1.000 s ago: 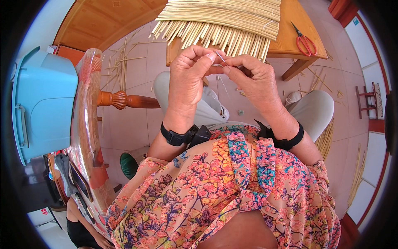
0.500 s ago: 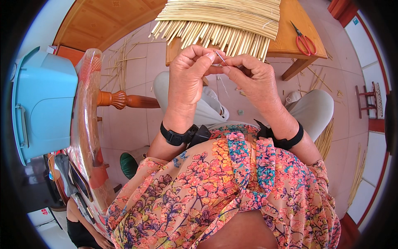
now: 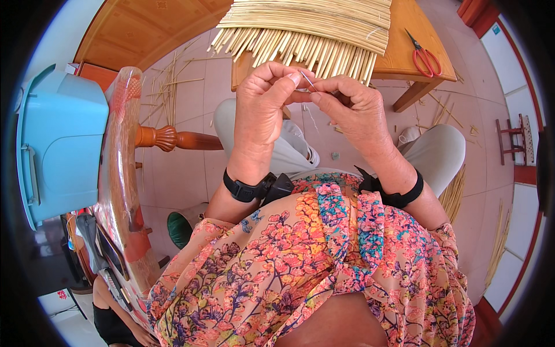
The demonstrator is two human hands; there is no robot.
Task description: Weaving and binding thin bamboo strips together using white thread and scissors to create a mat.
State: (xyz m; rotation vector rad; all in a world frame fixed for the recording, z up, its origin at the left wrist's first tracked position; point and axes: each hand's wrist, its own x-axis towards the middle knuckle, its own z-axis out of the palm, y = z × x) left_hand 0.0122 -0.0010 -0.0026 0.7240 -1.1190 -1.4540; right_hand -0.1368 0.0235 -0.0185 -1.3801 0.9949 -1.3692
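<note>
A thin sewing needle (image 3: 308,81) slants between my two hands, above my lap. My left hand (image 3: 263,104) pinches its upper end between thumb and forefinger. With the fingers of my right hand (image 3: 354,110) also pinched, the needle's lower end meets that thumb and forefinger. A fine white thread (image 3: 312,118) hangs below the fingers; where it starts is hidden. Just beyond my hands lies a mat of straw-coloured stalks (image 3: 306,29), its loose lower ends (image 3: 295,49) reaching past the table edge.
Red-handled scissors (image 3: 426,61) lie on the wooden table (image 3: 413,34) right of the mat. At left, a blue plastic bin (image 3: 63,144) stands by a plastic-covered table (image 3: 118,173). Loose stalks (image 3: 173,84) litter the tiled floor. At lower left another person's arm (image 3: 139,332) shows.
Both hands keep their pinch on the needle in nearly the same spot. The hanging thread has shifted very slightly.
</note>
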